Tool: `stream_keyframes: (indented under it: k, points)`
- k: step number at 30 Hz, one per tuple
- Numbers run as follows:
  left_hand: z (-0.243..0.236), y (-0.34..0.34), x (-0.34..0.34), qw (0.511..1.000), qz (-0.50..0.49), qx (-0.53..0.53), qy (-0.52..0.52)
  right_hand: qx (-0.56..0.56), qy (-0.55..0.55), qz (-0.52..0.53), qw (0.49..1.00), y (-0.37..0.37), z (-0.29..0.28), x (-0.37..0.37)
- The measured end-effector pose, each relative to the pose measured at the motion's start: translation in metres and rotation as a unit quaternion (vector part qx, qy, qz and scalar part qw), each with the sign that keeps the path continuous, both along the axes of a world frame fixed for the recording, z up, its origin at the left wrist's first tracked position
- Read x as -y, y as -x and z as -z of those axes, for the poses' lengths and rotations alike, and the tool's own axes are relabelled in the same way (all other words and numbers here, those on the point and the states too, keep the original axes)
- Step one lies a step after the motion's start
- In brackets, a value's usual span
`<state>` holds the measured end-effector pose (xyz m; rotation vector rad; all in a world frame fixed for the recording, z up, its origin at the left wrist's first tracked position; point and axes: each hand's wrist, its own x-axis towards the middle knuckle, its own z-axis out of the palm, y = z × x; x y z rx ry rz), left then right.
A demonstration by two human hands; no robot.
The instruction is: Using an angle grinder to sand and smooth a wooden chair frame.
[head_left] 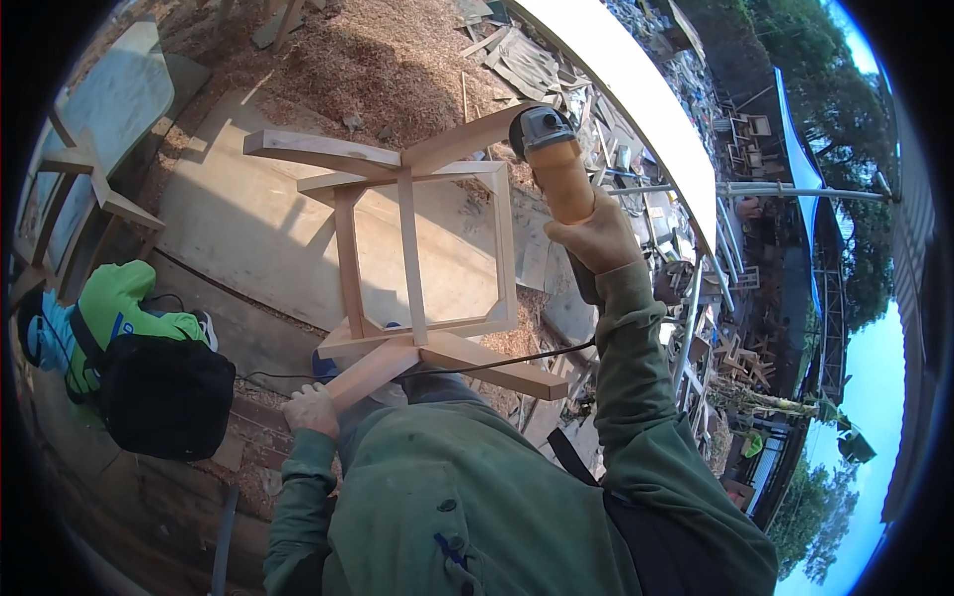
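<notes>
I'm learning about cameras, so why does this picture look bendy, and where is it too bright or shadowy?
In the head view, the fisheye lens bends straight edges toward a black rim; in the same view, the white sheet glares almost blank, sunlight brightens the board beyond the frame, and dark shadows cross that board.

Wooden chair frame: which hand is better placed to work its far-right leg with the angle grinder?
Right, I'd judge: the right hand grips the angle grinder, which is at the far-right leg. The left hand is on the near-left leg, farther off.
</notes>
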<state>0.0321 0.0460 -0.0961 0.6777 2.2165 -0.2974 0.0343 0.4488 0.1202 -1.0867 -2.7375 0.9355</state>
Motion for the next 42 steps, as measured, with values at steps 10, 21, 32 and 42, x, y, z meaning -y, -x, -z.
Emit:
stream_keyframes:
  k: [10, 21, 32, 42]
  points:
    - [-0.018, -0.009, -0.018, 1.000, -0.006, 0.013, 0.003, 0.103, 0.039, 0.002, 0.994, 0.019, -0.009, -0.027]
    - [-0.018, -0.002, -0.019, 1.000, -0.002, 0.014, -0.009, 0.032, 0.078, 0.029, 0.996, -0.025, -0.056, -0.023]
    - [-0.015, 0.002, -0.014, 1.000, 0.000, 0.019, -0.022, 0.109, 0.146, 0.067, 0.981, 0.055, -0.087, -0.075]
    - [-0.011, 0.001, -0.016, 1.000, -0.001, 0.022, -0.021, 0.153, 0.164, 0.106, 0.969, 0.081, -0.100, -0.081]
